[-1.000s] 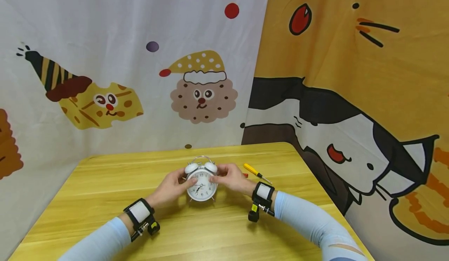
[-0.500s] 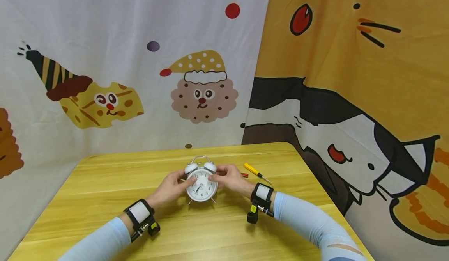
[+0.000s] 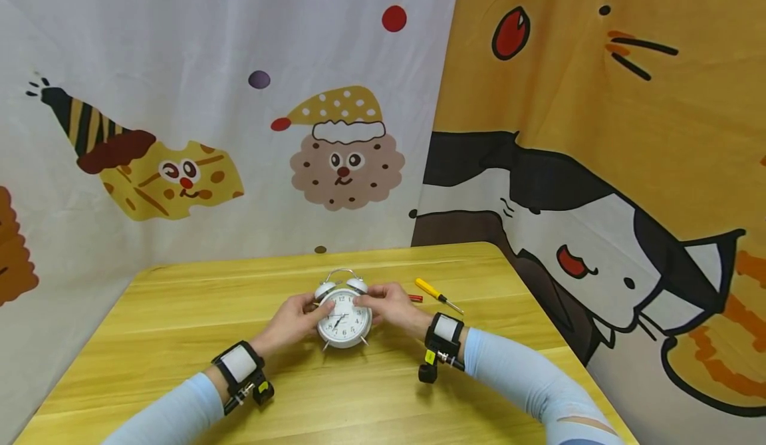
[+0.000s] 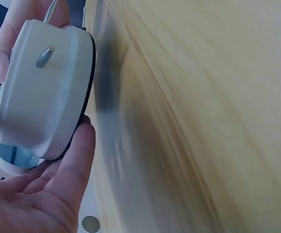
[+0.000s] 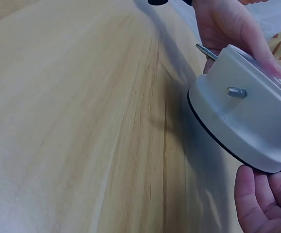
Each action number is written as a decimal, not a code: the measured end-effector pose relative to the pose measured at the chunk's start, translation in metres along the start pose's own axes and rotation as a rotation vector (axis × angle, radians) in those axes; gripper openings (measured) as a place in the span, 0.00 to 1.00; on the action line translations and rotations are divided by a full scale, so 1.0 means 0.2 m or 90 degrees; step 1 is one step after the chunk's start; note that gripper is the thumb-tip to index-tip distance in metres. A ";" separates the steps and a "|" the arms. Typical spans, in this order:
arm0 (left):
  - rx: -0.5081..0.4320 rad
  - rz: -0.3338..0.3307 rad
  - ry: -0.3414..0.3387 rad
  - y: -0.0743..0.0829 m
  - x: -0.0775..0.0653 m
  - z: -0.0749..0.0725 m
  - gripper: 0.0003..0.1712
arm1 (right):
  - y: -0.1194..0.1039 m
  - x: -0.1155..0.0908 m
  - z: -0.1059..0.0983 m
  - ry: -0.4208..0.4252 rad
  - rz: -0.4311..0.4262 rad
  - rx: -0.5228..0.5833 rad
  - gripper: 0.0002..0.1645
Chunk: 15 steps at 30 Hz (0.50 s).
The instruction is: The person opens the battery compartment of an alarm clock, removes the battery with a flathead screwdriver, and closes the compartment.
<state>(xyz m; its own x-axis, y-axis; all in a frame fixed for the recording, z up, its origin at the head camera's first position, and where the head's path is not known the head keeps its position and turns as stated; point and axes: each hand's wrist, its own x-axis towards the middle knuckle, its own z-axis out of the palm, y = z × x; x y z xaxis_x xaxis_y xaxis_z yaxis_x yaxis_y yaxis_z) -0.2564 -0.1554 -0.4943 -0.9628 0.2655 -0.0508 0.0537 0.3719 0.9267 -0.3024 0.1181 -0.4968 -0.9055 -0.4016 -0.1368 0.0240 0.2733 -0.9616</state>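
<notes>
A white twin-bell alarm clock (image 3: 344, 330) is between my two hands at the middle of the table, its dial facing up toward me. My left hand (image 3: 292, 322) grips its left side, thumb on the dial's edge and fingers behind. On the opposite side my right hand (image 3: 391, 306) grips it the same way. Both wrist views show the clock body (image 4: 48, 97) tilted, with two short metal legs and a black back rim; it looks raised off the wood. In the right wrist view, the curled right fingers (image 5: 257, 196) touch the back rim.
A screwdriver (image 3: 439, 295) with a yellow handle lies right of the clock, beyond my right wrist. A small red object (image 3: 415, 298), partly hidden by the right hand, is beside it. Patterned curtains (image 3: 209, 112) hang behind and right of the wooden table (image 3: 197, 298).
The clock has tipped back a little and come slightly nearer, so its bells look flatter. Both hands keep their grip, and the right wrist has shifted slightly left.
</notes>
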 end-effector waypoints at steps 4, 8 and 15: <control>-0.053 -0.026 -0.029 0.00 0.00 0.00 0.38 | 0.01 0.00 0.01 -0.002 0.006 0.003 0.30; -0.070 -0.046 -0.038 0.00 -0.01 0.01 0.37 | 0.01 0.00 0.02 0.010 0.018 0.003 0.31; -0.054 -0.068 -0.029 -0.01 -0.01 0.00 0.36 | 0.01 -0.01 0.03 0.015 0.041 0.014 0.33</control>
<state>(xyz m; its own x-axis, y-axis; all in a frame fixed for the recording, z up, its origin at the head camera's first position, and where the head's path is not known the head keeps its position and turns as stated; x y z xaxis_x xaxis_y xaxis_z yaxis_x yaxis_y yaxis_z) -0.2548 -0.1558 -0.4963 -0.9487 0.2692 -0.1659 -0.0731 0.3237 0.9433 -0.2970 0.1143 -0.4993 -0.9114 -0.3634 -0.1933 0.0915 0.2790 -0.9559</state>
